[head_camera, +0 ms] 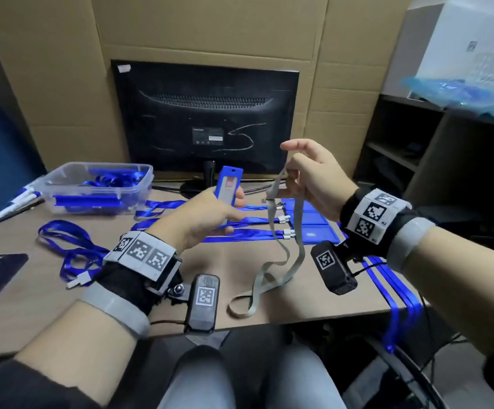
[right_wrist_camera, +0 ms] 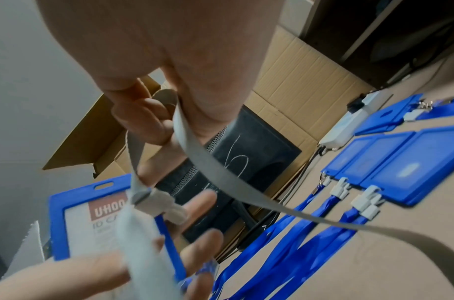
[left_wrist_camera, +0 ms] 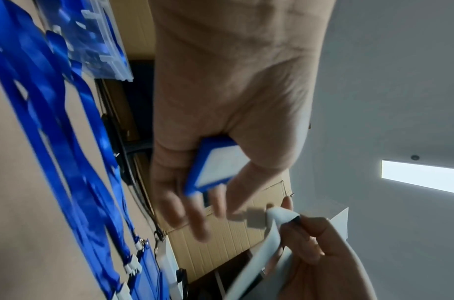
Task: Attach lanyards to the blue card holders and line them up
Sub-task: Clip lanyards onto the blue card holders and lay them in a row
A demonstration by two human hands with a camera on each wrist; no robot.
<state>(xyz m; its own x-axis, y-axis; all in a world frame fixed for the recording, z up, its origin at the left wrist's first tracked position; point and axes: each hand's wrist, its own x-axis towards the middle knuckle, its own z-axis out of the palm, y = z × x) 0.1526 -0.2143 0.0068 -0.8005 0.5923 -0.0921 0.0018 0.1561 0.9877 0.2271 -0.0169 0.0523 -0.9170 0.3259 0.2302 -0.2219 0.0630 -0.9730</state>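
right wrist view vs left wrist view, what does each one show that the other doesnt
Only the right wrist view shows the held card holder's front, with its top slot and printed insert, and the scribbled monitor back. Only the left wrist view shows the clear plastic bin and a lit ceiling light. Both show the left hand's grip on that holder, the right hand holding the grey lanyard, and blue lanyards on the table.

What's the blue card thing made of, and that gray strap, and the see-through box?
The blue card holder in the left hand looks like stiff, smooth plastic: it keeps flat edges. The gray lanyard held by the right hand seems to be woven fabric ribbon, drooping and looping limply. The clear box is probably glossy transparent plastic: you can see blue lanyards through its walls.
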